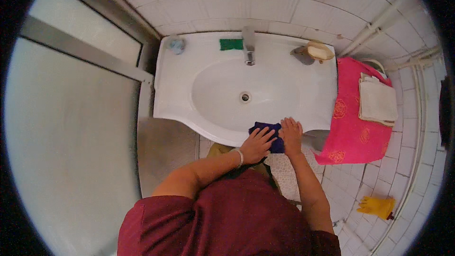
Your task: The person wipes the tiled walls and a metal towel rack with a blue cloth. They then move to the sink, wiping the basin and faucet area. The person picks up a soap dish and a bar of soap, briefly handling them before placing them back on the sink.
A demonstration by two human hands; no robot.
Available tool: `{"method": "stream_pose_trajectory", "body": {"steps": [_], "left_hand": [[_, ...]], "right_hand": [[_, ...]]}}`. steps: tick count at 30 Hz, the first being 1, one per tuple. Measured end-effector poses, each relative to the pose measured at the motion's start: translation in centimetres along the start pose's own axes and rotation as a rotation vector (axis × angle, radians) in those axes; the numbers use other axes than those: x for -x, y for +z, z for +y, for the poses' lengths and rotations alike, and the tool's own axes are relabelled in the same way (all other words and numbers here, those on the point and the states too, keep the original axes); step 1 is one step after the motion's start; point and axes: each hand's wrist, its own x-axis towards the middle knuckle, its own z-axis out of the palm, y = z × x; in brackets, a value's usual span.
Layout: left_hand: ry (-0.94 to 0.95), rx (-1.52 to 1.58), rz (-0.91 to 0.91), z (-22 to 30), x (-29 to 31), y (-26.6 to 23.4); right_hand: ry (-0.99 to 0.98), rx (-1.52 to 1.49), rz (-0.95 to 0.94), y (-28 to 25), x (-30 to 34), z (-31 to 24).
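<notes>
A folded dark blue cloth (276,146) lies on the front rim of the white washbasin (177,83), right of its middle. My left hand (257,143), with a pale bracelet at the wrist, rests flat on the cloth's left part with fingers spread. Along the cloth's right edge, my right hand (291,135) lies with its fingers stretched out over the rim. Neither hand grips anything visibly. Behind the bowl stands a metal faucet (249,47), and a green scouring pad (231,44) sits beside it.
A soap dish (318,51) holds a pale bar at the back right; a bluish-white object (176,45) sits back left. Right of the basin, a pink cloth cover (353,114) carries a folded whitish towel (377,98). Yellow rubber gloves (377,205) hang lower right. A frosted door (71,128) stands left.
</notes>
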Motion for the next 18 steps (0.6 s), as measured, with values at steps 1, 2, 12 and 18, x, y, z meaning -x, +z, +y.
{"method": "stream_pose_trajectory", "body": {"steps": [1,2,12,18], "left_hand": [[-0.009,-0.008,0.003,-0.1,0.4,0.5],[-0.018,-0.017,0.007,-0.4,1.0,1.6],[-0.61,-0.236,0.126,-12.6,14.8,-6.2],[-1.051,-0.405,0.385,-17.7,19.9,-6.9]], "right_hand": [[-0.007,0.004,0.001,-0.1,-0.1,-0.1],[-0.001,0.003,-0.036,-0.2,0.0,-0.4],[0.026,0.064,-0.156,-0.8,-0.3,-1.2],[0.005,0.102,-0.145,-0.1,-0.1,-1.0]]}}
